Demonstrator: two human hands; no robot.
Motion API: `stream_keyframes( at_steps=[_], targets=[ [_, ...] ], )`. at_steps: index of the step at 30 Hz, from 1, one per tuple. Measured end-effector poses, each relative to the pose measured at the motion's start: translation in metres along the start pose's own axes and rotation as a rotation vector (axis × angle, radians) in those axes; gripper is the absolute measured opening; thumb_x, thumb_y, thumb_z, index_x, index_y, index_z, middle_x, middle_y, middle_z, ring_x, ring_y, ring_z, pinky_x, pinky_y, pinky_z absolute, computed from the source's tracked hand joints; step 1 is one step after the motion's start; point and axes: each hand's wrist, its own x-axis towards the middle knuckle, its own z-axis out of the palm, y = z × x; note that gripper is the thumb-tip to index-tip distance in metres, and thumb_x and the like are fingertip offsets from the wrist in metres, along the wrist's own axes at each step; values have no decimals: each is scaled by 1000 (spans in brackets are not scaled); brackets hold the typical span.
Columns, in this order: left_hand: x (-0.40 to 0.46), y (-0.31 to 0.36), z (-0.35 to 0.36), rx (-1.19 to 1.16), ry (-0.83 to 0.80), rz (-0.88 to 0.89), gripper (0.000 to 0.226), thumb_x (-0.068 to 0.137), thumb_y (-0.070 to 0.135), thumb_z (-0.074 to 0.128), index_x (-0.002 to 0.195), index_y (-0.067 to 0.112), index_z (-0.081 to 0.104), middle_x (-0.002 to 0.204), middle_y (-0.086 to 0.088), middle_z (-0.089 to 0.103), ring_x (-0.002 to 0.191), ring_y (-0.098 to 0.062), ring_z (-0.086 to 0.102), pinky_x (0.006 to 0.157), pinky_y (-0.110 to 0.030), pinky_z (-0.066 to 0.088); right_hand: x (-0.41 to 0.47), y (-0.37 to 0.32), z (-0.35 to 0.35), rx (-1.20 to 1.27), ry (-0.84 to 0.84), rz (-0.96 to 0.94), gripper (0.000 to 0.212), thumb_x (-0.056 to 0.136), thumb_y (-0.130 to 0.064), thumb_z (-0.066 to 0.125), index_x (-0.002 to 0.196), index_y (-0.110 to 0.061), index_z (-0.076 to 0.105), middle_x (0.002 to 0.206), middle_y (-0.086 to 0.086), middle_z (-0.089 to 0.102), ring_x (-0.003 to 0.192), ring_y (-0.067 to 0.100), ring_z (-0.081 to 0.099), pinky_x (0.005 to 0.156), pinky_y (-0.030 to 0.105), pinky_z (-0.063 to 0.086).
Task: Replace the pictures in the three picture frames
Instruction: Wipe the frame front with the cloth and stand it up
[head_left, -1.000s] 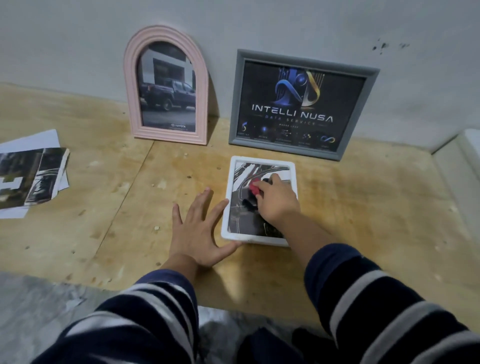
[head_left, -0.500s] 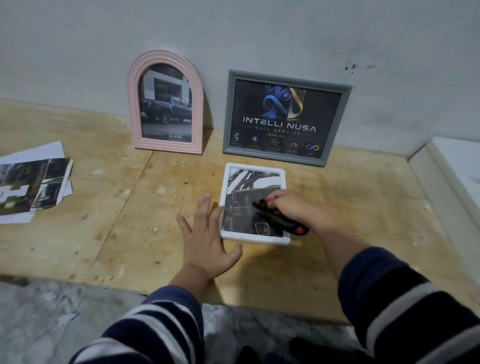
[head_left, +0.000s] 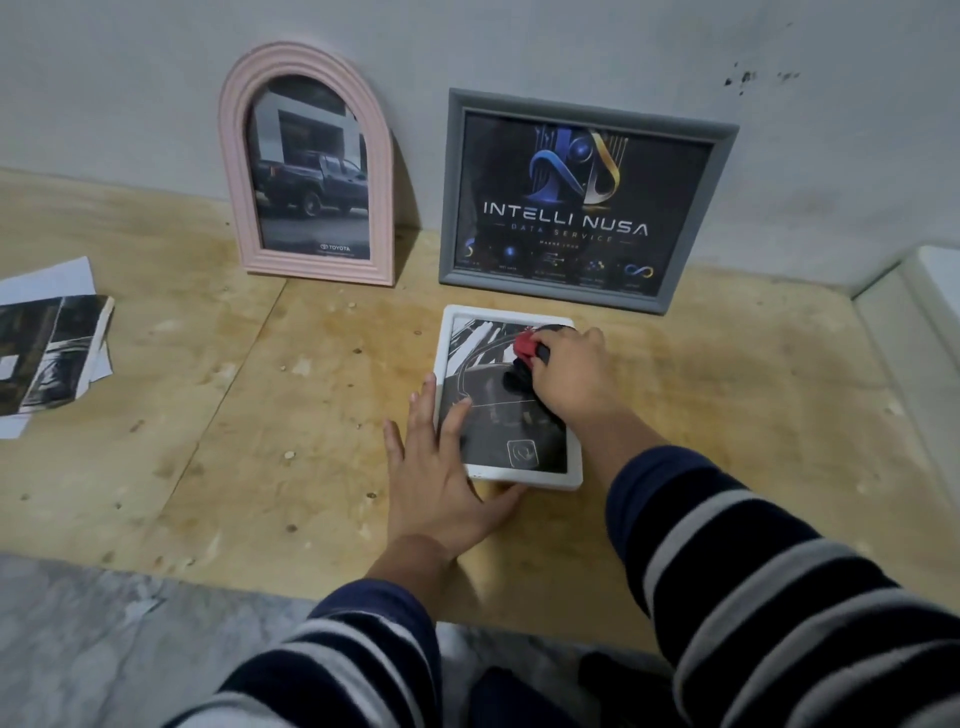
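right hand: fingers curled round a red-and-black tool, probably a small screwdriver or pliers; can't tell which. Tool tip hidden, sits over upper middle of the picture.
left hand: flat, fingers straight, pressing the left edge and lower-left corner of the white frame; thumb along its near edge.
white frame: lying flat on the plywood board, long axis running away from the person, directly under both hands. Holds a dark print, small square logo near bottom, unreadable.
key relation: frame is between the hands; left pins it, right works from the right side, about equally near.
pink arched frame: leaning on the wall, behind-left; truck photo, "TOYOTA" at bottom.
grey frame: leaning on the wall, straight behind; reads "INTELLI NUSA DATA SERVICE".
loose prints: stack far left, well apart.
step (judgement): likely working on the third frame.
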Motion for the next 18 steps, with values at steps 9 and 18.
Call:
stream_keyframes(
  at_steps=[9, 18],
  targets=[
    [0, 1, -2, 37, -14, 33, 99, 67, 83, 46, 144, 24, 23, 160, -3, -2, 147, -30, 14, 116, -60, 8, -56, 2, 5, 109, -69, 19, 34, 89, -34, 54, 121, -28, 62, 113, 0, 63, 106, 24, 52, 83, 30, 43],
    [-2, 2, -2, 62, 16, 60, 94, 67, 78, 51, 138, 22, 26, 158, -6, 11, 145, -29, 22, 111, -65, 14, -60, 26, -25, 815, -128, 360, 29, 91, -25, 52, 64, -15, 57, 61, 3, 60, 65, 25, 60, 59, 27, 46]
  ],
)
